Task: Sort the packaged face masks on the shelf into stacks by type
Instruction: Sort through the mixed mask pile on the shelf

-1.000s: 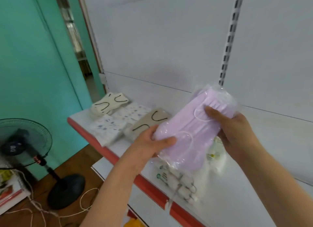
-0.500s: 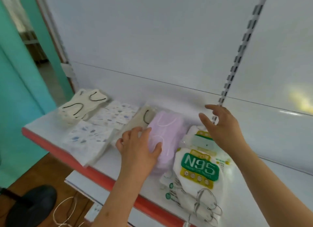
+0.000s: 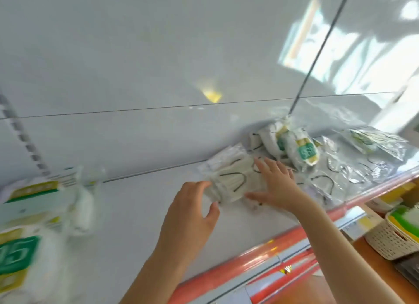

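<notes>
Cream pack [image 3: 229, 181] with black loops, in crinkled clear plastic, flat mid-shelf [image 3: 136, 208] on glossy white, red-edged. Right: N95 packs [image 3: 303, 148], clear sleeves; more N95 blurred near left. Left hand [image 3: 192, 215] curled round pack's near-left end; right hand [image 3: 275, 186] flat, fingers spread, pressing its right end. White basket [image 3: 390, 242] below right.

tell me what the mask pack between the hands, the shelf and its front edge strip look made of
Mask pack: clear glossy plastic film, judging by its shine, over pale pleated, likely nonwoven, masks with dark ear loops. Shelf: smooth white surface with a soft sheen, probably painted metal, though laminate is possible. Front edge strip: glossy red-orange, seemingly plastic, with bright highlights.
</notes>
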Demonstrator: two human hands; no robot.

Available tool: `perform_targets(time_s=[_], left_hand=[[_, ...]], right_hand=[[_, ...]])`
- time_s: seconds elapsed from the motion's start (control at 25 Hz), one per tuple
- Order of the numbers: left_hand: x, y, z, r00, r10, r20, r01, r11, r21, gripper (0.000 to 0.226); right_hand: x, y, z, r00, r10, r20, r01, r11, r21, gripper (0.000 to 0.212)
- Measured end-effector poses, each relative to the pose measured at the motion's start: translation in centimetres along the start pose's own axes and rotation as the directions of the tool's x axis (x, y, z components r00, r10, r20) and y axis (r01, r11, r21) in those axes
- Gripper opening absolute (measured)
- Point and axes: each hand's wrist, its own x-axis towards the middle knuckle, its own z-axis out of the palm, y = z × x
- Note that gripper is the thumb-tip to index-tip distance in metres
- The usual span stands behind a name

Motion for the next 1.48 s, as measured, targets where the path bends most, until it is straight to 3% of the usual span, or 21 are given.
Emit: perform_targets(time_s=[0.08, 0.16, 0.24, 0.32, 0.4, 0.48, 0.6, 0.68, 0.76, 0.84, 0.88, 0.96, 1.0, 1.04, 1.12, 1.16, 1.24, 1.32, 1.36, 1.4, 1.48], left_hand=[[1.7, 0.4, 3.1, 0.999, -0.027, 0.025, 0.025, 0.998, 0.063, 0.055], [4.0, 0.5, 6.2, 0.994, 0.019, 0.103, -0.045, 0.965, 0.258, 0.081], [6.3, 0.9, 8.0, 0.965, -0.071, 0.251, -0.056, 0.883, 0.466, 0.094], [7.7, 0.8, 8.3, 0.959, -0.106, 0.261, -0.034, 0.876, 0.482, 0.073], [7.8, 0.5, 6.8, 0.985, -0.082, 0.155, 0.03, 0.95, 0.31, 0.046], [6.9, 0.4, 4.3, 0.982, -0.186, -0.01, 0.181, 0.942, 0.281, 0.038], [3.9, 0.6, 0.7, 0.884, -0.276, -0.378, 0.406, 0.854, 0.326, 0.036], [2.3, 1.3, 0.0, 0.791, -0.244, -0.56, 0.417, 0.886, 0.204, 0.039], [1.1, 1.7, 0.6, 0.793, -0.117, -0.597, 0.319, 0.916, 0.244, 0.038], [-0.4, 0.4, 1.5, 0.944, 0.118, -0.308, 0.053, 0.868, 0.495, 0.042], [-1.1, -0.5, 1.3, 0.984, 0.125, -0.127, -0.049, 0.877, 0.478, 0.053], [-2.2, -1.7, -0.1, 0.994, -0.053, 0.094, 0.038, 0.988, 0.148, 0.08], [-2.2, -1.8, -0.8, 0.984, -0.166, 0.064, 0.172, 0.979, -0.108, 0.088], [-1.8, -1.7, -1.4, 0.958, -0.286, 0.011, 0.273, 0.9, -0.34, 0.092], [-0.3, -1.5, -1.9, 0.895, -0.433, 0.111, 0.405, 0.68, -0.611, 0.078], [0.2, -1.1, -1.8, 0.87, -0.458, 0.181, 0.452, 0.599, -0.661, 0.065], [1.2, -0.9, -1.5, 0.809, -0.572, 0.138, 0.492, 0.529, -0.692, 0.046], [1.4, -1.9, -2.0, 0.739, -0.673, 0.038, 0.486, 0.494, -0.721, 0.033], [1.4, -2.5, -2.4, 0.714, -0.699, 0.038, 0.494, 0.464, -0.735, 0.031], [1.4, -2.9, -2.8, 0.697, -0.715, 0.06, 0.514, 0.44, -0.736, 0.03], [1.5, -3.2, -2.9, 0.695, -0.706, 0.133, 0.566, 0.424, -0.708, 0.029]], right_hand=[[-1.4, 3.5, 1.8, 0.996, 0.025, 0.081, -0.028, 0.999, 0.037, 0.125], [-1.3, 5.2, 2.8, 0.999, -0.019, 0.03, 0.017, 0.998, 0.063, 0.127], [-0.4, 5.8, 2.8, 0.994, -0.034, -0.1, 0.042, 0.996, 0.081, 0.108], [0.6, 7.1, 2.6, 0.98, -0.051, -0.192, 0.077, 0.989, 0.13, 0.086], [1.7, 8.1, 2.8, 0.971, -0.08, -0.223, 0.129, 0.968, 0.214, 0.067], [1.9, 7.7, 3.0, 0.951, -0.075, -0.299, 0.153, 0.957, 0.246, 0.056], [-0.4, 4.4, 2.5, 0.851, -0.08, -0.519, 0.247, 0.934, 0.26, 0.06], [-3.3, 0.3, 1.9, 0.868, -0.095, -0.487, 0.373, 0.772, 0.515, 0.06], [-4.9, -4.7, 0.5, 0.972, -0.222, -0.084, 0.158, 0.344, 0.925, 0.071], [-4.1, -8.1, 1.0, 0.944, -0.292, 0.153, -0.15, 0.031, 0.988, 0.058], [-3.2, -8.7, 1.2, 0.96, -0.236, 0.151, -0.153, 0.008, 0.988, 0.037], [-1.7, -9.1, 1.5, 0.986, -0.118, 0.113, -0.095, 0.149, 0.984, 0.007], [-1.5, -8.8, 1.8, 0.978, -0.183, 0.101, -0.064, 0.199, 0.978, 0.002], [-1.6, -8.8, 1.9, 0.941, -0.32, 0.112, -0.03, 0.251, 0.967, 0.008], [-2.7, -8.9, 1.7, 0.813, -0.568, 0.133, 0.093, 0.351, 0.932, 0.023], [-3.3, -8.6, 1.6, 0.785, -0.61, 0.104, 0.162, 0.364, 0.917, 0.03], [-3.3, -6.4, 1.5, 0.803, -0.593, -0.061, 0.359, 0.4, 0.844, 0.061], [-2.2, -1.9, 1.6, 0.863, -0.484, -0.144, 0.483, 0.708, 0.515, 0.109], [-1.3, 1.1, 2.2, 0.906, -0.411, -0.1, 0.421, 0.854, 0.305, 0.12], [-0.7, 3.4, 2.7, 0.949, -0.314, -0.023, 0.313, 0.936, 0.163, 0.118], [-0.1, 5.6, 3.1, 0.981, -0.194, -0.023, 0.195, 0.971, 0.142, 0.066]])
